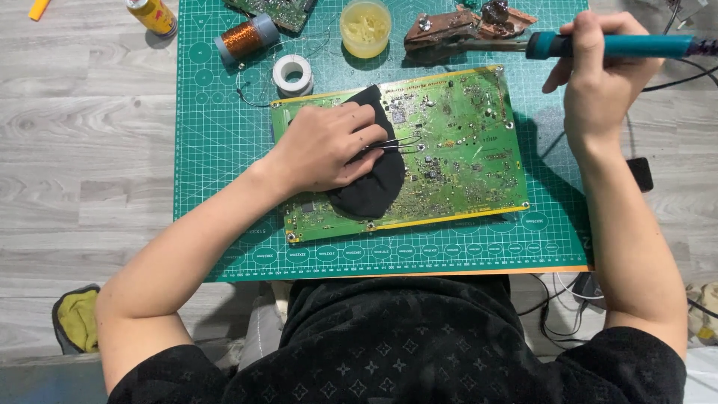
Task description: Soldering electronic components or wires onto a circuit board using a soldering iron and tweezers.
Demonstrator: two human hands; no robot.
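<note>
Green circuit board laid flat on green cutting mat, centre of worktop. Left hand rested on black cloth over board, fingers closed on thin tweezers, tips touching board. Right hand held far right, gripped round teal soldering iron, tip laid on stained sponge holder.

Risks, as judged: hot tip brushed against cloth or forearm; tweezers slipped, small parts knocked; cable at right snagged; flux jar tipped.

A grey wood-grain desk carries a green cutting mat mid-frame and a yellow can at upper left.
</note>
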